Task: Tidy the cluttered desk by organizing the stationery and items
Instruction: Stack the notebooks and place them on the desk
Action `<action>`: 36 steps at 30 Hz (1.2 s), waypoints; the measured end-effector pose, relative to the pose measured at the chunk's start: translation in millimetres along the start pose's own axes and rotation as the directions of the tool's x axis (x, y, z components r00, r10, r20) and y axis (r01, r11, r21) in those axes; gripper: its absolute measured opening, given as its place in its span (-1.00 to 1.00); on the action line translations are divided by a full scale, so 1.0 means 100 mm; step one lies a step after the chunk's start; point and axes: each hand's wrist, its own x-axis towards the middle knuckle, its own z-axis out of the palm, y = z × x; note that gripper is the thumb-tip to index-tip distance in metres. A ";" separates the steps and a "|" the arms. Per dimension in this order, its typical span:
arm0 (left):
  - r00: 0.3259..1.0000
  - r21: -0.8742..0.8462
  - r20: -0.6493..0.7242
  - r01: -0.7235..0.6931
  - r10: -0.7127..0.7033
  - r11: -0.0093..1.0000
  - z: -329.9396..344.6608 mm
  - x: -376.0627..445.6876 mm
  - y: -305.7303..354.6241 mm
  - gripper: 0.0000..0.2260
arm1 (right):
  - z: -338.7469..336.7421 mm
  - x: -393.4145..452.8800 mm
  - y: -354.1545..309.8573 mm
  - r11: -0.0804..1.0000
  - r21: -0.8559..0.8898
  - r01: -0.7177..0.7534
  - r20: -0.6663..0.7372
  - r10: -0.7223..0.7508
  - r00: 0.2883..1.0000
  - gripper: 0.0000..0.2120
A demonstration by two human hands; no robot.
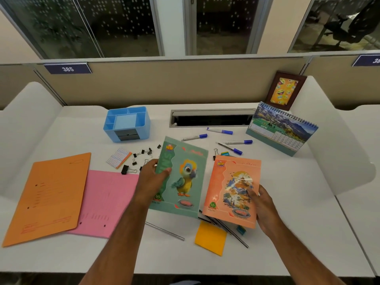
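Two notebooks up, one in each of the hands

The left hand (153,177) grips the green parrot notebook (183,177) by its left edge, and the right hand (260,204) pinches the orange notebook (232,190) at its right edge, both lifted and tilted over the white bench (298,212). Under them lie black pencils (232,233) and a yellow sticky pad (209,238). Orange folder (47,196) overlaps the pink folder (107,200) on the left, with binder clips (141,155), blue-capped markers (220,131) and a blue organizer (126,123) behind.

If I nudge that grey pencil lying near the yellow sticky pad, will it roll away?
Probably a little: the slim grey pencil lies free on the smooth white desk. It looks light, so easily pushed.
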 end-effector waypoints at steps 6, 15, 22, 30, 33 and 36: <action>0.993 -0.270 0.111 0.070 -0.041 0.960 0.11 -0.15 0.20 -0.72 | 0.12 0.00 -0.01 1.000 -0.023 -0.007 0.026 0.008 1.000 -0.71; 0.968 -0.335 0.213 0.198 -0.131 0.921 0.51 -0.36 0.04 -0.68 | 0.34 -0.12 -0.15 0.997 0.059 -0.044 0.170 0.033 0.985 -0.67; 0.975 -0.279 0.197 0.152 -0.099 0.948 0.66 -0.44 -0.02 -0.77 | 0.40 -0.18 -0.23 0.994 0.088 -0.058 0.207 0.039 0.977 -0.66; 0.919 -0.280 0.333 0.312 -0.213 0.908 0.73 -0.40 -0.10 -0.73 | 0.40 -0.13 -0.25 0.996 -0.002 -0.084 0.182 0.083 0.980 -0.62; 0.946 -0.249 0.270 0.250 -0.181 0.936 0.77 -0.37 -0.08 -0.73 | 0.40 -0.09 -0.31 0.985 -0.163 -0.048 0.188 0.079 0.979 -0.62; 0.964 -0.236 0.233 0.183 -0.127 0.954 0.82 -0.33 -0.02 -0.72 | 0.44 0.02 -0.39 0.952 -0.302 0.052 0.162 -0.002 0.987 -0.73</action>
